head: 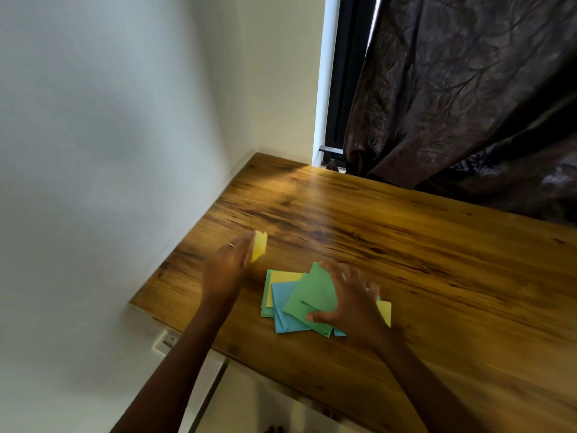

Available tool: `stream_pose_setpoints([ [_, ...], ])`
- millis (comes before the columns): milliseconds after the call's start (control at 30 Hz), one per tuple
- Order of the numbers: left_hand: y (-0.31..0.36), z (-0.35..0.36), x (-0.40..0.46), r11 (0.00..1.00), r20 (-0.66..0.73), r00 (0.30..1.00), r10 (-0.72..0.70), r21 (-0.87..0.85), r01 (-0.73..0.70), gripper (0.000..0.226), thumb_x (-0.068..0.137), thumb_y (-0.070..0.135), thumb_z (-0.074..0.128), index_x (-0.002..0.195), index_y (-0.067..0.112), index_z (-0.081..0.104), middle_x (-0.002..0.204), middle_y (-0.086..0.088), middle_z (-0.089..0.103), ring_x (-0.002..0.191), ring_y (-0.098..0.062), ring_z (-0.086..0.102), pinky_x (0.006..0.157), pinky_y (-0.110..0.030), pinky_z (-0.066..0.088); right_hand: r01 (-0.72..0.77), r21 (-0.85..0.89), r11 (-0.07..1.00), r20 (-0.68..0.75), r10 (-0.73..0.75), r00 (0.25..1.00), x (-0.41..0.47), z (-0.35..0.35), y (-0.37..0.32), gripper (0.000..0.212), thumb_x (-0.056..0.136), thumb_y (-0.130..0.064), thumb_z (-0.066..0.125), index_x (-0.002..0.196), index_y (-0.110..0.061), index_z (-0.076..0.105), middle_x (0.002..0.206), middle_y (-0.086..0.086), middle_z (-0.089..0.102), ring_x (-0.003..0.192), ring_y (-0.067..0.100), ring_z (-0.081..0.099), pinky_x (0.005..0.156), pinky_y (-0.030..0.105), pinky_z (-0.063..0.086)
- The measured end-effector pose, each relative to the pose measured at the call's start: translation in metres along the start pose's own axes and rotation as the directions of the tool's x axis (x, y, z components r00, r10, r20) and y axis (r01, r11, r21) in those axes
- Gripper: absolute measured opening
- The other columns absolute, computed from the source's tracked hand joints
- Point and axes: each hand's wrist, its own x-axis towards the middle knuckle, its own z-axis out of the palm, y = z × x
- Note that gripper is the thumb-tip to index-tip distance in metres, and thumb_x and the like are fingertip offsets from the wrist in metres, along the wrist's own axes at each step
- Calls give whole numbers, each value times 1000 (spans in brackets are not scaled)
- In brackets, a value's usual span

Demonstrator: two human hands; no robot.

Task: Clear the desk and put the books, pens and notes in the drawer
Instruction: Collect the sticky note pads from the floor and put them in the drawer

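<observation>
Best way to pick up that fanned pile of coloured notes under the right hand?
Probably pinch the pile of notes at its left edge, coming in from the left. The sheets lie flat on the desk, and the right hand already covers the right side.

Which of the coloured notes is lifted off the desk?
The yellow note in the left hand is the only one lifted; the others lie in a pile under the right hand.
</observation>
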Motion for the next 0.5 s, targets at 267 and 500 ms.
stream_pose_setpoints([
  [267, 16, 33, -54, 990, 226, 973, 37, -141, -5, 41, 89, 37, 44, 115, 15, 67, 120, -6, 66, 108, -23, 63, 87, -37, 53, 3, -119, 993, 288, 32, 957, 3, 26, -5, 122, 60, -68, 70, 146, -32, -8, 156, -1, -5, 143, 25, -1, 113, 51, 9],
  [500, 46, 22, -65, 955, 135, 972, -193, -201, 217, 35, 87, 37, 45, 113, 22, 63, 120, 1, 61, 112, -18, 52, 87, -33, 41, -11, -165, 986, 247, 52, 968, 9, 16, -8, 112, 67, -55, 72, 147, -29, -3, 148, 6, 16, 137, 26, 16, 107, 45, 20],
])
